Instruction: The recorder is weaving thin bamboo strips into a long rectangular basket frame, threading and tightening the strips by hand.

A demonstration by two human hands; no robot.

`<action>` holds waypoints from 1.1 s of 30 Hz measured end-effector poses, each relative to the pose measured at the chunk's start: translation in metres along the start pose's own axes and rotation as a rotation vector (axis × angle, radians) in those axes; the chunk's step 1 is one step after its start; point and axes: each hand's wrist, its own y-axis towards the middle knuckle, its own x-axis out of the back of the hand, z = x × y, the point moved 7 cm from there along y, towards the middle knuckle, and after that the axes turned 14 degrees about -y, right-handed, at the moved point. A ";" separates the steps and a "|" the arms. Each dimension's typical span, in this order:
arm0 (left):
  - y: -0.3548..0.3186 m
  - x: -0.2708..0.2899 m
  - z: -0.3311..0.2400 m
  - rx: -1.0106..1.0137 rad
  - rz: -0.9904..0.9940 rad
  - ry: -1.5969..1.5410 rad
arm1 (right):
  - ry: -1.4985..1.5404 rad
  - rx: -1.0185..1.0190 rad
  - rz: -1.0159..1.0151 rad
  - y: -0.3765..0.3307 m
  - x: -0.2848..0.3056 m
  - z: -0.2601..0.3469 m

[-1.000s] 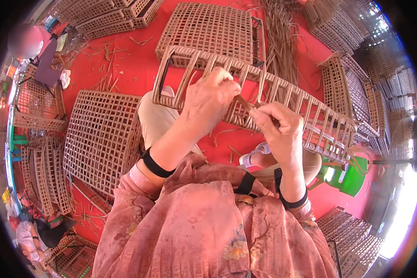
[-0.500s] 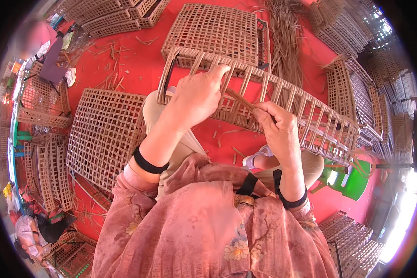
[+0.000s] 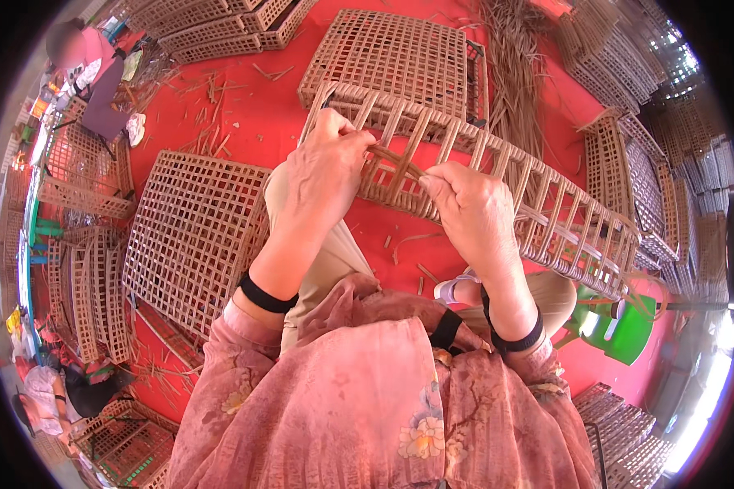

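Observation:
A long woven basket frame [image 3: 497,159], wrapped in brown strands with open slots along its side, lies across my lap and slants down to the right. Between my hands runs a flat brown weaving strip [image 3: 397,157], in front of the slots. My left hand [image 3: 326,175] is closed on its left end, near the frame's left corner, with some fingertips hidden behind the work. Thumb and fingers of my right hand [image 3: 469,204] pinch the strip's other end. Loose strand ends [image 3: 640,301] hang at the frame's right tip.
Woven panels lie beyond the frame [image 3: 391,61] and at my left [image 3: 192,232]. A bundle of long dry strands [image 3: 510,81] spreads at the back. Stacked baskets [image 3: 628,175] and a green plastic stool [image 3: 620,326] stand at right. Other people [image 3: 98,90] sit at far left.
My left hand has shifted slightly left and its raised thumb has folded in. My right hand has moved a little left and turned, its back now facing up, still pinching the strip.

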 end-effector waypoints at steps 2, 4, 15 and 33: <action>0.001 -0.001 0.006 0.033 0.035 0.026 | -0.032 0.007 0.009 0.006 -0.005 0.000; 0.003 0.005 0.008 -0.008 -0.014 -0.149 | -0.062 0.007 0.016 0.011 -0.012 0.001; 0.020 0.013 0.044 0.298 0.313 -0.572 | -0.197 0.044 -0.087 0.003 -0.024 0.012; 0.094 0.289 0.396 0.063 -0.155 0.848 | -0.132 0.160 -0.334 -0.012 -0.037 0.027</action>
